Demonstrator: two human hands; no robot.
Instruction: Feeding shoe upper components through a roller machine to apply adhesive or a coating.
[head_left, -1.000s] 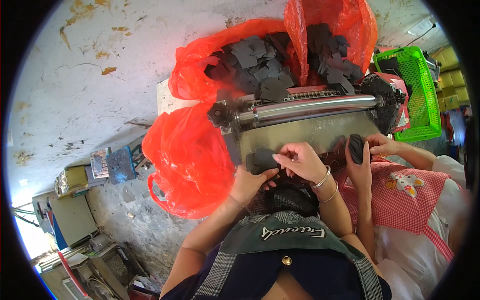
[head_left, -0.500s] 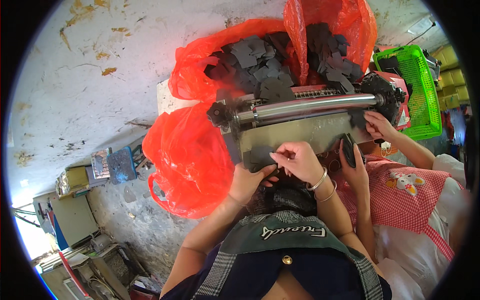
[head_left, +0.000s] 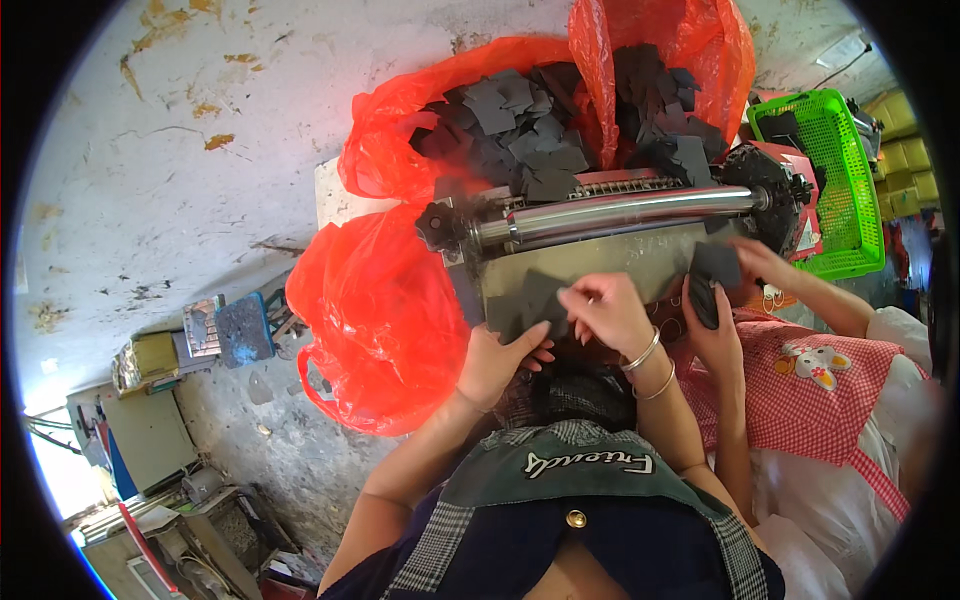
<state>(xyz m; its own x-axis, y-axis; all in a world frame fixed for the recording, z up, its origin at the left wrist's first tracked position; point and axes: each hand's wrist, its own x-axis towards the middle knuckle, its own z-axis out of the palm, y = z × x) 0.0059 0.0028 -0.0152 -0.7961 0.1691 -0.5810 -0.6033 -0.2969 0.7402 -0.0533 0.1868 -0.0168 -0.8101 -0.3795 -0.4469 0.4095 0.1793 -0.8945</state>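
Note:
My left hand [head_left: 500,362] is closed on dark grey flat pieces [head_left: 505,315] at the left front of the machine's metal feed plate [head_left: 600,258]. My right hand [head_left: 608,308], with two bracelets on its wrist, pinches the edge of one dark square piece [head_left: 543,296], slightly blurred, just above the plate. Behind the plate lies the shiny roller [head_left: 630,212] of the machine. At the right a co-worker's hand [head_left: 712,340] grips a dark stack, and the co-worker's other hand [head_left: 765,265], smeared by motion, is beside another dark piece [head_left: 714,262].
Red plastic bags [head_left: 390,150] with heaps of dark pieces [head_left: 510,130] stand behind the roller. Another red bag [head_left: 385,320] bulges at the machine's left. A black knob [head_left: 435,227] sticks out there. A green basket [head_left: 850,190] stands at the far right. The co-worker sits close on my right.
My right hand has drawn up a dark piece from beside my left hand, over the plate. The co-worker's far hand has moved back from the plate's right end toward the held stack.

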